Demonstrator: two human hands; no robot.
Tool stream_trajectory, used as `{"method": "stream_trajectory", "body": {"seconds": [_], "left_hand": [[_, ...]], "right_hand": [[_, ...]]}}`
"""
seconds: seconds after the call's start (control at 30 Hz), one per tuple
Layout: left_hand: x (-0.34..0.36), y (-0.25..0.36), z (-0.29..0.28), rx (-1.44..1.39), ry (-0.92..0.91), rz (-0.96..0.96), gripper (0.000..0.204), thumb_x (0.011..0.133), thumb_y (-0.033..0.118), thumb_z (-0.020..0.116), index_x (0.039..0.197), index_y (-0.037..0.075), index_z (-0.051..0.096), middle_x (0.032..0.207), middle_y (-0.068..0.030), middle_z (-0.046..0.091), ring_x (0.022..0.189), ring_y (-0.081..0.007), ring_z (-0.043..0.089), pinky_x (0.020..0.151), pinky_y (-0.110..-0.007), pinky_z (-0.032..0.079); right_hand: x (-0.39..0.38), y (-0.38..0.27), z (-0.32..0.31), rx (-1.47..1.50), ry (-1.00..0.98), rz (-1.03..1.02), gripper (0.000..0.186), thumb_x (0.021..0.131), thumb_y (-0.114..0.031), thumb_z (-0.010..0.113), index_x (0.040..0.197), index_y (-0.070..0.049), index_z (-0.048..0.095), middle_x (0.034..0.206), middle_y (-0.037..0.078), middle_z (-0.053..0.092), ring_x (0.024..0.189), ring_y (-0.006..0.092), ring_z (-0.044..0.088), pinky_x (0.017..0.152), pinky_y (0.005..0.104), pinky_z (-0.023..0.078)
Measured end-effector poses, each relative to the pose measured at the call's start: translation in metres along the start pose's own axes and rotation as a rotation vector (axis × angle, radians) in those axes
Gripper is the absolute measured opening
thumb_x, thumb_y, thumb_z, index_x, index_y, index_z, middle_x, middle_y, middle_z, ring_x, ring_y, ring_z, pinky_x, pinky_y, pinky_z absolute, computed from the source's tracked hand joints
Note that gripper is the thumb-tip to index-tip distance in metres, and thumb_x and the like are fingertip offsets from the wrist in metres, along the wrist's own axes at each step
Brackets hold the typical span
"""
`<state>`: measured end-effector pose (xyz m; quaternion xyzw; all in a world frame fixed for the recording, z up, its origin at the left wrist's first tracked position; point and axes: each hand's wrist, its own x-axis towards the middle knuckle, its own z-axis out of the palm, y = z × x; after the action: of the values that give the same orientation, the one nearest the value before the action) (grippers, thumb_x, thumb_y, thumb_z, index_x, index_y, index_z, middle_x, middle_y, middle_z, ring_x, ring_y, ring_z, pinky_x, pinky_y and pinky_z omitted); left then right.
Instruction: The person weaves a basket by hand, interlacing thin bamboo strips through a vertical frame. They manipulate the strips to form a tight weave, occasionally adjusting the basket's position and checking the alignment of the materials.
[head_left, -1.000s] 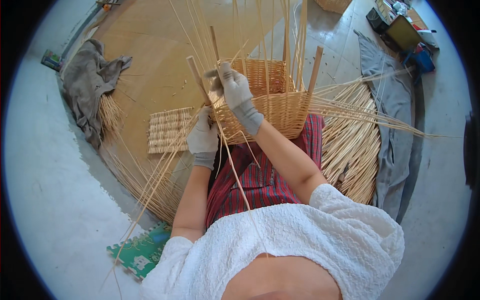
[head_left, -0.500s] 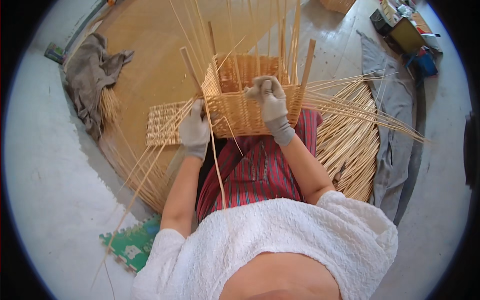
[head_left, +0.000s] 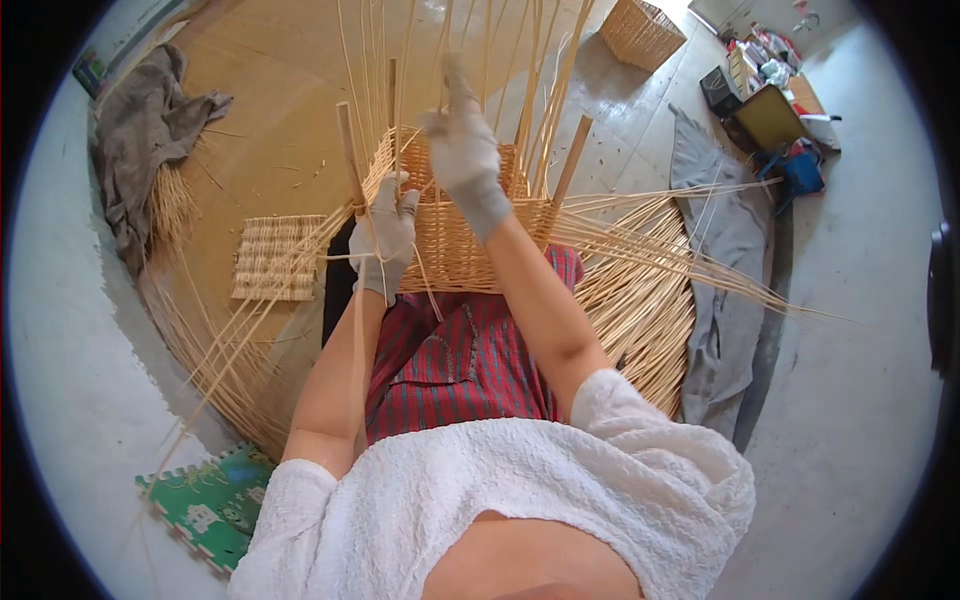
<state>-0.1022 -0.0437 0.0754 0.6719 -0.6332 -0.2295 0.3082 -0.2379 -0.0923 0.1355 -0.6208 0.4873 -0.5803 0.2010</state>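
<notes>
Right hand (head_left: 462,150) pinches a reed (head_left: 447,40) above the basket (head_left: 450,235); left hand (head_left: 385,235) grips the basket's near-left rim.

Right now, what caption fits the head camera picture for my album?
Gloved left hand steadies a half-woven wicker basket while the right hand pulls a cane strand upward.

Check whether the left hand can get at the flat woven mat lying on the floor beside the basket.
Probably yes. The left hand grips the near left corner of the half-woven basket, and the flat woven mat lies just to its left. Only loose cane strands cross the gap.
</notes>
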Motion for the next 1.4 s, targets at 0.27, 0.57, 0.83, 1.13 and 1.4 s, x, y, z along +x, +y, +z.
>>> {"method": "stream_trajectory", "body": {"seconds": [0.27, 0.57, 0.83, 1.13, 1.4], "left_hand": [[-0.034, 0.023, 0.038, 0.322, -0.041, 0.538, 0.076, 0.090, 0.014, 0.068, 0.159, 0.025, 0.038, 0.150, -0.0187, 0.047, 0.105, -0.0308, 0.068, 0.083, -0.041, 0.056], [-0.026, 0.044, 0.075, 0.484, -0.104, 0.406, 0.068, 0.092, 0.011, 0.063, 0.155, 0.029, 0.044, 0.140, -0.0191, 0.047, 0.102, -0.0371, 0.067, 0.077, -0.043, 0.058], [-0.047, -0.032, 0.054, -0.675, 0.255, 0.231, 0.023, 0.094, 0.002, 0.073, 0.117, 0.006, 0.068, 0.117, -0.0085, 0.064, 0.086, -0.0139, 0.065, 0.079, -0.028, 0.057], [-0.017, -0.088, -0.016, -0.430, 0.561, 0.332, 0.016, 0.089, 0.006, 0.079, 0.100, 0.001, 0.067, 0.096, -0.0041, 0.068, 0.089, -0.0151, 0.064, 0.078, -0.028, 0.054], [0.009, -0.104, -0.047, -1.134, -0.119, 0.037, 0.037, 0.092, 0.011, 0.078, 0.124, 0.002, 0.061, 0.112, -0.0051, 0.067, 0.102, -0.0147, 0.064, 0.095, -0.029, 0.054]], "right_hand": [[-0.086, 0.087, -0.075, 0.082, 0.180, 0.329, 0.054, 0.098, 0.003, 0.055, 0.150, 0.000, 0.042, 0.127, 0.014, 0.066, 0.108, 0.0212, 0.066, 0.097, 0.0367, 0.054], [-0.088, 0.078, -0.148, -0.056, 0.215, 0.173, 0.056, 0.098, 0.002, 0.046, 0.153, -0.010, 0.044, 0.126, 0.017, 0.069, 0.089, 0.0178, 0.068, 0.080, 0.0367, 0.057], [-0.092, 0.068, -0.099, -0.685, -0.141, 0.249, 0.040, 0.102, -0.016, 0.060, 0.140, -0.011, 0.051, 0.084, 0.018, 0.073, 0.070, 0.0339, 0.070, 0.065, 0.0429, 0.055], [-0.141, -0.003, 0.019, -0.221, -0.490, -0.072, 0.034, 0.095, -0.019, 0.070, 0.128, -0.011, 0.067, 0.108, 0.012, 0.075, 0.095, 0.0268, 0.072, 0.080, 0.0359, 0.059], [-0.132, -0.038, 0.047, -0.351, -0.642, -0.266, 0.034, 0.090, -0.027, 0.073, 0.122, -0.016, 0.070, 0.096, 0.010, 0.072, 0.086, 0.0293, 0.071, 0.074, 0.0398, 0.057]]}}
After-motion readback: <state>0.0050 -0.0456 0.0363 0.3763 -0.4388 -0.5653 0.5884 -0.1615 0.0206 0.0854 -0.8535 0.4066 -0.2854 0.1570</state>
